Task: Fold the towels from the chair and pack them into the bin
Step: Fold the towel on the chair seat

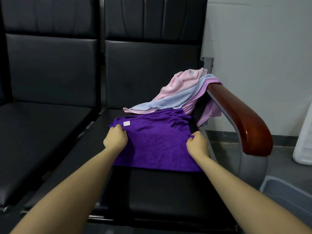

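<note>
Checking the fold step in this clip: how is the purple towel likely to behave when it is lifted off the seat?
The purple towel is probably floppy: it lies creased on the seat and bunches where the left hand and right hand pinch its edges. It likely sags between them when lifted. It looks thin, so probably light.

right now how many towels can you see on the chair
4: a dark purple towel spread on the seat, gripped by both hands; pink, light blue and lilac ones draped over the armrest. More may hide underneath.
</note>
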`<move>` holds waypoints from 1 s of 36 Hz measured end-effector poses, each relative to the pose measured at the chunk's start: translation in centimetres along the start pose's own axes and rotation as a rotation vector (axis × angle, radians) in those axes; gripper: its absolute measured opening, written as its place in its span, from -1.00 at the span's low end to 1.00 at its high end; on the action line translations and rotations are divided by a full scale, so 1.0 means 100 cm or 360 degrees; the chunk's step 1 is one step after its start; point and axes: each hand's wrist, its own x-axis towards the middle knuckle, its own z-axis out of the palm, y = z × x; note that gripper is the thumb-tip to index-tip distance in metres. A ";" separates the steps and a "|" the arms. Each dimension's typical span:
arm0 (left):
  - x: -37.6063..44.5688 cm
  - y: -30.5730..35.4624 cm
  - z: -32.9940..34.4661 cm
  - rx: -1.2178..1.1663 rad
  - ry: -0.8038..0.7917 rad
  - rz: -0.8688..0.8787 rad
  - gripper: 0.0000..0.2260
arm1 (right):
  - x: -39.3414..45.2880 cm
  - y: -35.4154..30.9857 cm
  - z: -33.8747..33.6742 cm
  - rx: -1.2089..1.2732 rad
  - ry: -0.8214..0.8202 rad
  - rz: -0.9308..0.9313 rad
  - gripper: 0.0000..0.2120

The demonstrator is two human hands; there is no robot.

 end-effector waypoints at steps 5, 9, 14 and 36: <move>-0.006 0.003 0.013 0.0261 0.0093 -0.0176 -0.56 | -0.007 0.002 0.010 -0.0532 0.0207 -0.0219 -0.62; -0.012 0.004 0.016 0.0294 0.0074 -0.0357 -0.55 | -0.013 0.002 0.016 -0.0505 0.0393 -0.0708 -0.61; -0.022 -0.002 0.010 0.0482 -0.0042 -0.0479 -0.52 | -0.025 -0.003 0.021 -0.0316 -0.0213 -0.1073 -0.57; -0.067 0.013 -0.031 -0.0598 0.0062 -0.0050 -0.76 | -0.057 0.001 0.011 -0.0729 -0.1023 -0.1293 -0.54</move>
